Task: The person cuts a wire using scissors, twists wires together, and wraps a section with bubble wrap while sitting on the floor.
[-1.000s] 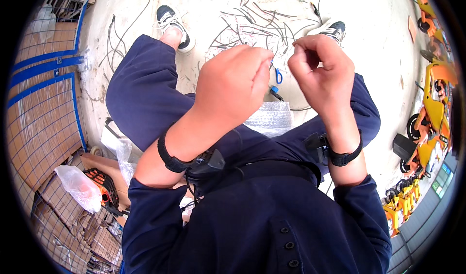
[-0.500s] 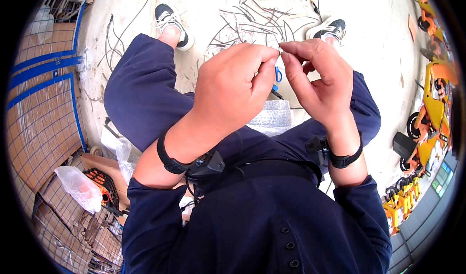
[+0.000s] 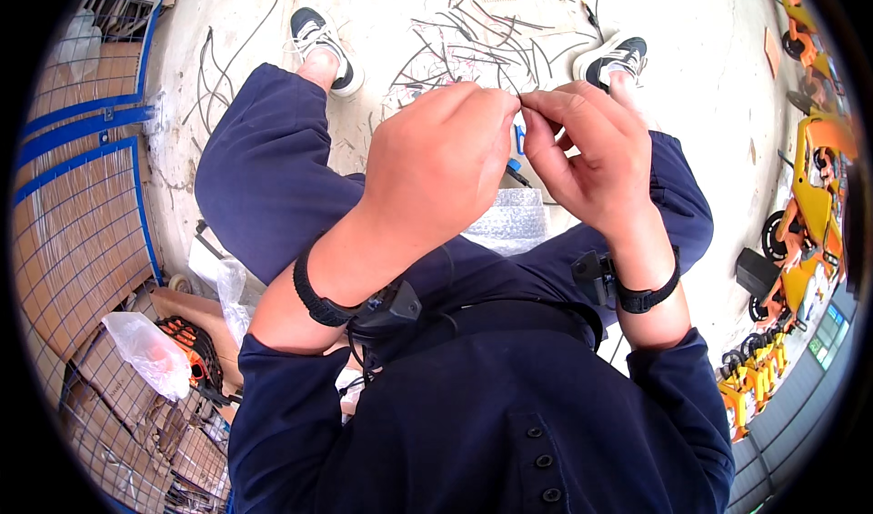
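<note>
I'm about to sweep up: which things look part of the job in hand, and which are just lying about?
Likely part of the job:
left hand and right hand, close together; anything pinched is too small to tell
perhaps the loose wires beyond

Just lying about, apparently:
bubble wrap
plastic bag at left
yellow machines at right

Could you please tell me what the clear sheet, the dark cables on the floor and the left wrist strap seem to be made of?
Clear sheet: probably glossy plastic bubble wrap, from its shiny, dimpled surface.
Dark cables: perhaps plastic or rubber sheathing, given their bends; finish unclear.
Left wrist strap: apparently matte fabric, given its dull, rough-looking surface.
</note>
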A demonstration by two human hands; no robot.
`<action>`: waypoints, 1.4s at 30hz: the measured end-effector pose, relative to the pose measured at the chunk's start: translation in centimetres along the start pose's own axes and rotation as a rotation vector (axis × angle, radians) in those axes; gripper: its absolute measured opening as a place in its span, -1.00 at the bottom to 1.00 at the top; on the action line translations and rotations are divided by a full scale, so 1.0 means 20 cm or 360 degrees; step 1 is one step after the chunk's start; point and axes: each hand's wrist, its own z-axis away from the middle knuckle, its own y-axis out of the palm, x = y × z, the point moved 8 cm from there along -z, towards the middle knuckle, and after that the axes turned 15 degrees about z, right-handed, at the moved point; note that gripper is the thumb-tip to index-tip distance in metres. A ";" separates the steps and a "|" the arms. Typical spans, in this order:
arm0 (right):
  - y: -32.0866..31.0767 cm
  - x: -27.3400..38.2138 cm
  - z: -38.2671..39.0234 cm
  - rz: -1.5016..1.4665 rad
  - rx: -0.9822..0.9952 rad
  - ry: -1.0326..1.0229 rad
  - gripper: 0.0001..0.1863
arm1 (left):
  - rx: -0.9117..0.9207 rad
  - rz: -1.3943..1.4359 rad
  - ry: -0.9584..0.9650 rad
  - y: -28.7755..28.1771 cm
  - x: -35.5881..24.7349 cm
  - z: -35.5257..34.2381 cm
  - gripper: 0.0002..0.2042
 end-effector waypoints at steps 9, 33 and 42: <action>-0.01 0.04 -0.01 0.0128 0.0012 -0.0064 -0.86 | 0.0093 -0.0065 -0.0010 0.01 0.01 0.01 -0.88; 0.00 -0.10 0.01 -0.0781 0.0425 0.0438 -0.93 | 0.0092 0.1371 -0.1002 0.03 0.15 0.05 -0.86; -0.07 -0.07 -0.02 -0.0641 0.0354 0.0236 -0.89 | 0.0092 0.1249 -0.0905 0.01 0.11 0.04 -0.88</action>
